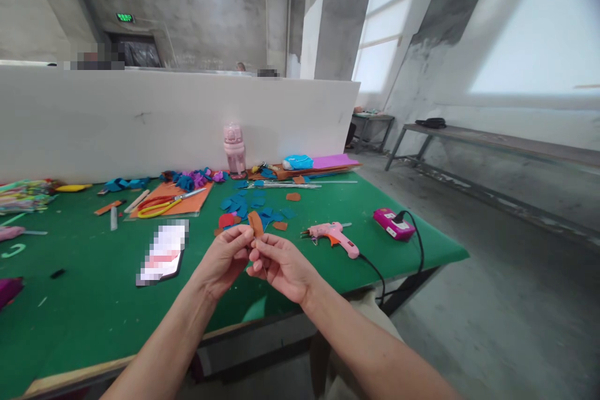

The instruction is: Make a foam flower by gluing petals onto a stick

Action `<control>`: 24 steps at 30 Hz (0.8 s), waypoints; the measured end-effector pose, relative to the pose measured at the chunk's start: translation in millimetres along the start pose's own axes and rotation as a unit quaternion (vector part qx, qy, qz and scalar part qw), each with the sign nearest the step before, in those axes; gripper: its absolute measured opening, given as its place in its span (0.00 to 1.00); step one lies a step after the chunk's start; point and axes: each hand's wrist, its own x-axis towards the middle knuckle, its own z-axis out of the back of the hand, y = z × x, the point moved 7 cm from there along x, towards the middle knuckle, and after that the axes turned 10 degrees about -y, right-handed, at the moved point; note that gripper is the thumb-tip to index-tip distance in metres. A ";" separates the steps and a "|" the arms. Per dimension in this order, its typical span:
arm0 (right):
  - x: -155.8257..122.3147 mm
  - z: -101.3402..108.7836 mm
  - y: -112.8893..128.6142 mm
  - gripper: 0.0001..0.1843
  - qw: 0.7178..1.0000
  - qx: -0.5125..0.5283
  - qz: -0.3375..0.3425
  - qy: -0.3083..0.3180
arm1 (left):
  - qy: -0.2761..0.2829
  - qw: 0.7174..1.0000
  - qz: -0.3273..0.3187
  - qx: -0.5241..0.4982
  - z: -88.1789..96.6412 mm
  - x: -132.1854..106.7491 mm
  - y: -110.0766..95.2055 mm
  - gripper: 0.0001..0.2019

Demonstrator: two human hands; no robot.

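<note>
head-worn view, forward and down

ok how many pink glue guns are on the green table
2: a pink plastic glue gun, right of the right hand, and apparently another pink glue gun, cut off at the picture's left edge. Clutter could hide more.

PLACE: craft workshop | ROOM: bare concrete walls (201, 6), lit exit sign (125, 17) | BENCH: green-topped worktable (103, 306) with pink glue gun (335, 235), scissors (162, 203), small blue cut pieces (237, 205)
</note>
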 end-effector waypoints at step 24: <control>-0.1 1.0 -1.8 0.11 1.000 -0.019 -0.021 0.009 | -0.030 0.999 -0.004 -0.010 4.1 0.2 -2.8 0.10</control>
